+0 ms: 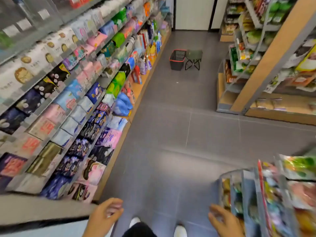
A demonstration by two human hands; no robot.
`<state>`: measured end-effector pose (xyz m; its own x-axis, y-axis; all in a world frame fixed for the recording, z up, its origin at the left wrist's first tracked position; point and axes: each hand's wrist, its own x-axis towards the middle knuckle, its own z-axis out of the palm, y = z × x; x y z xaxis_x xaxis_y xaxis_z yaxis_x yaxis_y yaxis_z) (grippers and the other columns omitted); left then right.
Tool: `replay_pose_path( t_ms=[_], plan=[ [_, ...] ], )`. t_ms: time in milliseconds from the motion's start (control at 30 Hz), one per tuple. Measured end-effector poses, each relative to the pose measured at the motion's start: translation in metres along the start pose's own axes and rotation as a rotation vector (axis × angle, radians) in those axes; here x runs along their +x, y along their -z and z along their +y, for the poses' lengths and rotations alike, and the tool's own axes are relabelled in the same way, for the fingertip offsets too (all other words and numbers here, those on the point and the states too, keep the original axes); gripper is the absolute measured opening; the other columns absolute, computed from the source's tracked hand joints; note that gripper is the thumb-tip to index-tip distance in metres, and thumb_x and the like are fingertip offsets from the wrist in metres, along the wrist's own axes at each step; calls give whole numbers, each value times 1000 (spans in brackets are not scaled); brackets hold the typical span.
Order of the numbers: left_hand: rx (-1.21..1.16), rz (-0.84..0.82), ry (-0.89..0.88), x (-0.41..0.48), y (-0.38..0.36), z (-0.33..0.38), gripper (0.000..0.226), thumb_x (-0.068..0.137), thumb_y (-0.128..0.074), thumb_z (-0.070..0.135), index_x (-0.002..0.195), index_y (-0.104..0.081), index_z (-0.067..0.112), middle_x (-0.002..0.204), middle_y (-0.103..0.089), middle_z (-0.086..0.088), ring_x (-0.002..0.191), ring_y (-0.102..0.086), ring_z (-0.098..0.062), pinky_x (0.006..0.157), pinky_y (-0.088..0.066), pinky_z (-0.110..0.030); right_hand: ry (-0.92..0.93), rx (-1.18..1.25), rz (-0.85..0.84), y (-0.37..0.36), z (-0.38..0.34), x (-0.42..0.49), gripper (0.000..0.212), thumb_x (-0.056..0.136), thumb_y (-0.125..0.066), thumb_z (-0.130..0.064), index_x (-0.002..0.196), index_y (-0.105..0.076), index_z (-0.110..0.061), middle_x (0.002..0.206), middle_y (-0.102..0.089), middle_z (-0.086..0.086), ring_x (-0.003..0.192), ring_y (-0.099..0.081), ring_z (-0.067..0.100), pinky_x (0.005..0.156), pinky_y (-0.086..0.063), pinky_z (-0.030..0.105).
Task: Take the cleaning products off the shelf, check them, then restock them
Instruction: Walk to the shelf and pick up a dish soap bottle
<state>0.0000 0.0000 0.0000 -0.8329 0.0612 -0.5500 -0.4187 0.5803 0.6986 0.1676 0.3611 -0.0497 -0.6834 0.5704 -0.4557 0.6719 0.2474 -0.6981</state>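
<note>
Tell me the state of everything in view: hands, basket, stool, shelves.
Left hand: empty, fingers loosely curled.
Right hand: empty, fingers loosely curled.
Basket: upright on the floor, seemingly empty.
Stool: unfolded, standing beside the basket.
Left shelves: stocked with packs.

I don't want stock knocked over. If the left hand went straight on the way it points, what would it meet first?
Probably nothing close: the left hand points along the open aisle, with the shelf off to its left. Depth is unclear; the basket stands far ahead.
</note>
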Motion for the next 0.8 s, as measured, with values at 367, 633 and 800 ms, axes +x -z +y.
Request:
replay_pose_path(
  t_ms=[367, 633, 800],
  plan=[
    [100, -16, 8, 76, 7, 5, 20, 85, -80, 15, 104, -74, 21, 97, -77, 7, 91, -72, -10, 78, -50, -15, 7, -123, -188, -16, -69, 98, 27, 93, -69, -16, 120, -69, -13, 109, -71, 0, 99, -65, 17, 92, -51, 35],
    [52, -76, 21, 215, 39, 59, 24, 90, -74, 12, 114, -71, 15, 107, -72, 2, 99, -67, -13, 70, -50, -10, 12, -223, -144, -46, -183, 203, 30, 96, -65, -17, 125, -66, -10, 112, -71, 5, 100, -65, 21, 92, -53, 40],
    [91, -164, -37, 304, 49, 122, 24, 90, -76, 16, 113, -71, 20, 105, -72, 9, 99, -65, -3, 83, -46, -15, -108, -202, -129, -50, -226, 245, 33, 96, -64, -20, 128, -64, -14, 119, -69, 1, 105, -64, 19, 97, -53, 40]
  ],
)
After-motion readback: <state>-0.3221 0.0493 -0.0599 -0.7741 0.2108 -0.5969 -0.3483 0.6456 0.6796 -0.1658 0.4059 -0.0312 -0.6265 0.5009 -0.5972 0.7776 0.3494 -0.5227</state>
